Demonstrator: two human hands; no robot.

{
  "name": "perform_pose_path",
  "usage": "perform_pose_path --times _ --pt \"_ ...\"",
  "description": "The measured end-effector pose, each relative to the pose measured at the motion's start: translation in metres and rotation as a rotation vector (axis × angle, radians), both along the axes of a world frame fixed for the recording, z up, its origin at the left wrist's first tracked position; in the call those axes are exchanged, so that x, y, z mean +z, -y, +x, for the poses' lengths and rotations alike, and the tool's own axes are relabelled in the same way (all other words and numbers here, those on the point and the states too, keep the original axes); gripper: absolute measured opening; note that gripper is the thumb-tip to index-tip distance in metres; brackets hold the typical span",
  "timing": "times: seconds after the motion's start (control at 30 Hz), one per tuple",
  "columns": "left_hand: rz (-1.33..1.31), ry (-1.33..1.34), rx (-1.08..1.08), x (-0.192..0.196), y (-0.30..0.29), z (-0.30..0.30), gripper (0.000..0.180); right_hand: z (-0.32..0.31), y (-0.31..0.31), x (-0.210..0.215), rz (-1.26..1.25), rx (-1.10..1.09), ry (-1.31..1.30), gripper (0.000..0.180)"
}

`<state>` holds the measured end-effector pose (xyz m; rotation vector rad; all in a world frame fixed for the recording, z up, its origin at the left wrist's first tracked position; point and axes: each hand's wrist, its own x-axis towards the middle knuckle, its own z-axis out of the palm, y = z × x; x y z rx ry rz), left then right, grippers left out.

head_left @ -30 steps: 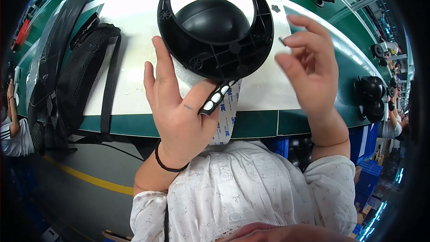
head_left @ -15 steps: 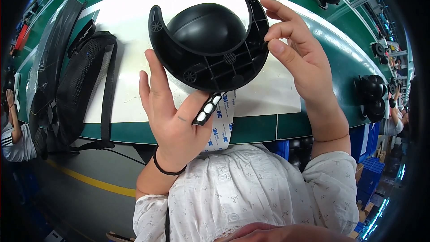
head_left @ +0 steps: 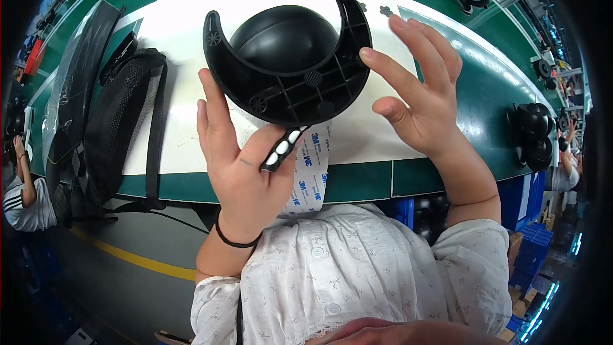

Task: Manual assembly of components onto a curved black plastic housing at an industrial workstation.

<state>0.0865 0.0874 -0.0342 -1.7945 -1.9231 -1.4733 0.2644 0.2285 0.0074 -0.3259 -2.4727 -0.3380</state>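
Note:
My left hand (head_left: 246, 172) is closed on the lower left of a black plastic crescent-shaped part (head_left: 290, 99), tilted so its ribbed side faces me. A smooth black dome (head_left: 284, 35) sits in the crescent's hollow; whether the two are joined I cannot tell. Between the thumb and palm of that hand runs a short black strip with white oval pads (head_left: 281, 149). My right hand (head_left: 421, 89) is open with fingers spread, its index fingertip at the crescent's right edge. Below the part hangs a white printed backing sheet (head_left: 311, 176) with blue lettering, over the table edge.
A white board (head_left: 179, 147) covers part of the green table (head_left: 364, 182). To the left lie a black mesh bag (head_left: 121, 115) and a plastic-wrapped black item (head_left: 86, 57). Small dark flower-shaped pieces (head_left: 386, 11) rest at the far side. Black round parts (head_left: 533, 134) stand at right.
My right hand has let go its pinch at the crescent's right edge and spread its fingers. The crescent and my left hand have shifted slightly left.

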Motion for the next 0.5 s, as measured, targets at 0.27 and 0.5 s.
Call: perform_pose_path --times 0.27,0.5 --pt "-0.056 0.119 -0.13 0.019 0.034 -0.002 0.023 -0.018 0.038 0.002 -0.521 0.638 -0.241 0.037" --pt "0.005 0.347 -0.299 0.013 0.036 0.002 0.025 -0.023 0.047 0.003 -0.899 0.647 -0.215 0.037"
